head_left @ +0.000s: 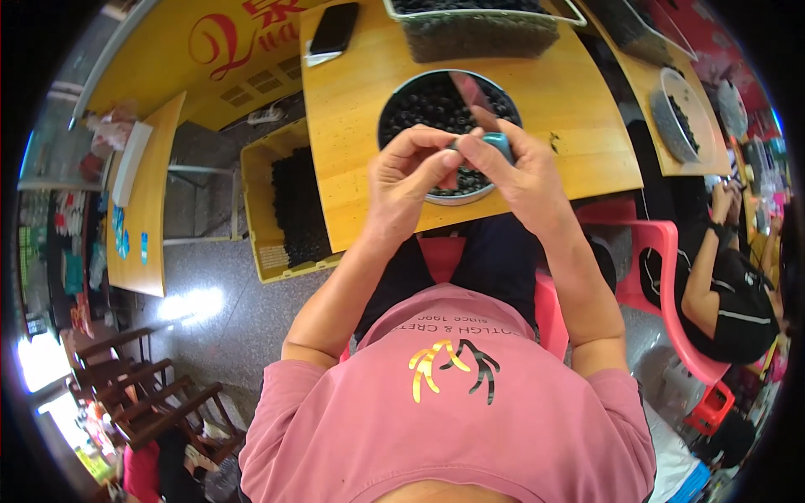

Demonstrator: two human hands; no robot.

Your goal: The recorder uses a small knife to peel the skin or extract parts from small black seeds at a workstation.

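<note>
My right hand (521, 172) is closed around the teal handle of a knife (500, 146). Its broad blade, blurred and tinted pink, points up and away over a round metal bowl (449, 200). Thumb and fingers of my left hand (404, 172) are pinched together, touching or nearly touching the right thumb; the small dark thing between them is mostly hidden. Both hands are above the bowl's near half. Many small, dark, shiny round pieces (423, 107) lie in the bowl; their kind is unclear.
The bowl stands on a wooden table (352, 159). Behind it is a clear tub (474, 38) of dark pieces; a phone (334, 29) lies at the far left corner. A yellow crate (260, 226) of dark bits stands left. At right are a pink chair (667, 277) and a seated person (729, 293).
</note>
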